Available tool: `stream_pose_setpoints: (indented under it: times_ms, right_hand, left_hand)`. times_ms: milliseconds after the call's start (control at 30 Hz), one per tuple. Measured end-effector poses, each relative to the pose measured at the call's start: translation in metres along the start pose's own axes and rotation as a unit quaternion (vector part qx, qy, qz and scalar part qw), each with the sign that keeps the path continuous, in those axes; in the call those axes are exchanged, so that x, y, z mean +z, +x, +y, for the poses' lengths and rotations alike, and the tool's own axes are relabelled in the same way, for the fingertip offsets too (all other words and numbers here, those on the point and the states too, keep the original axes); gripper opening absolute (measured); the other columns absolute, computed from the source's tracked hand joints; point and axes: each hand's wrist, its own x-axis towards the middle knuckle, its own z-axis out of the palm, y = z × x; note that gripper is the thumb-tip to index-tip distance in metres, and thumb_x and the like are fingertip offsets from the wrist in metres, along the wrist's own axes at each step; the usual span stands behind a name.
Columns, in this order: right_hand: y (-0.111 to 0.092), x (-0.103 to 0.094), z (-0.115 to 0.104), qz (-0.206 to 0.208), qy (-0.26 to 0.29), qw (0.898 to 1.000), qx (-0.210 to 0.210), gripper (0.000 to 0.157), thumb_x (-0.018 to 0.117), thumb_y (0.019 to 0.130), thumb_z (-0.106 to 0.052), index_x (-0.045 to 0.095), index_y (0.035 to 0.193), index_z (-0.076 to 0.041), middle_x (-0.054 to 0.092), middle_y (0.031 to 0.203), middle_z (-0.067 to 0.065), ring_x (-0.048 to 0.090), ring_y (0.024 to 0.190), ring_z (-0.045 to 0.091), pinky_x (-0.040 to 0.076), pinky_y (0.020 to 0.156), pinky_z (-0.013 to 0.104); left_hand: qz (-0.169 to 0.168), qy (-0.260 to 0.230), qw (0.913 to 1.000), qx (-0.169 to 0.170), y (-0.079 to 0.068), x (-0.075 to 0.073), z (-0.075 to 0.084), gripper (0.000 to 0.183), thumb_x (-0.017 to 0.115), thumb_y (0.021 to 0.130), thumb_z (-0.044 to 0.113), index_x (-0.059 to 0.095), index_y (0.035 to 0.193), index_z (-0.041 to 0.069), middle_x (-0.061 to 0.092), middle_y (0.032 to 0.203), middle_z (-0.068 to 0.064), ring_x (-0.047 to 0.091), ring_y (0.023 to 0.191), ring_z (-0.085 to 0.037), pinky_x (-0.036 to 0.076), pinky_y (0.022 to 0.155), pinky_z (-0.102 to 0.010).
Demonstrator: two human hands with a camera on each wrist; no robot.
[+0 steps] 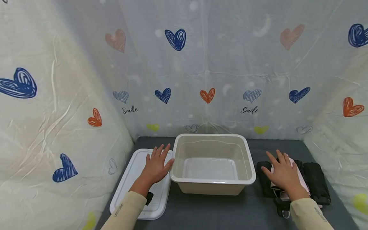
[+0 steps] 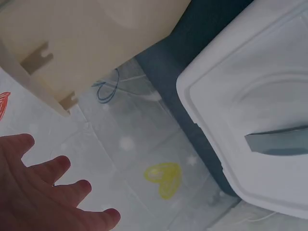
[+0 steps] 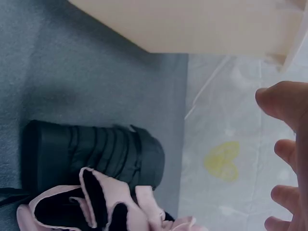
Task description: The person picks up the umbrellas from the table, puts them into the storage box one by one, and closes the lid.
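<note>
Pale, wrinkled plastic sheeting [image 1: 224,67] printed with blue, orange and yellow hearts and the word "Smile" hangs behind and at both sides of a dark grey table [image 1: 207,212]; at the left of the table lies a white rectangular plastic lid [image 1: 156,207] with rounded corners; above it reaches the left hand [image 1: 155,166], fingers spread apart, palm down, in a beige sleeve [image 1: 126,209]; its thumb is by the left rim of a deep beige rectangular plastic bin [image 1: 212,188], though I cannot tell whether they touch; the bin stands upright and open-topped at the centre, toward the far edge; right of it lies a ribbed black fabric roll [image 3: 106,151]; above this and a crumpled pink fabric piece with black lining [image 3: 115,186] is the right hand [image 1: 284,175], fingers also apart, gripping nothing; at the far right lies a second black fabric roll [image 1: 316,180].
</note>
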Motion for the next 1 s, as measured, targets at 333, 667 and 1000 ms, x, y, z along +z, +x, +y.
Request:
stream_pose_setpoints:
  times_ms: [333,667,1000]
  right_hand:
    - [-0.001,0.008,0.017,-0.01,0.001,1.0,0.02,0.068,0.058,0.09,-0.043,0.038,0.146,-0.01,0.023,0.151,0.032,0.019,0.136,0.055,0.014,0.1,0.076]
    - [-0.004,0.009,0.034,-0.048,0.012,0.998,0.048,0.064,0.056,0.09,-0.039,0.04,0.144,-0.006,0.018,0.152,0.032,0.015,0.134,0.058,0.012,0.098,0.078]
    - [-0.007,0.011,0.045,-0.09,0.023,0.993,0.075,0.064,0.053,0.09,-0.038,0.041,0.143,-0.004,0.016,0.149,0.037,0.013,0.132,0.061,0.014,0.096,0.079]
  left_hand:
    - [-0.007,-0.041,0.9991,-0.001,-0.001,0.011,0.003,0.065,0.044,0.099,0.043,0.025,0.154,0.016,0.029,0.156,-0.019,0.021,0.144,-0.045,0.016,0.107,-0.071]
    - [-0.015,-0.096,0.9953,0.001,-0.002,0.019,0.003,0.064,0.045,0.099,0.042,0.025,0.154,0.016,0.031,0.155,-0.018,0.023,0.144,-0.041,0.017,0.108,-0.069]
    - [-0.038,-0.139,0.9895,0.0,-0.004,0.019,0.007,0.065,0.045,0.099,0.041,0.023,0.155,0.017,0.03,0.156,-0.017,0.028,0.143,-0.038,0.021,0.11,-0.064]
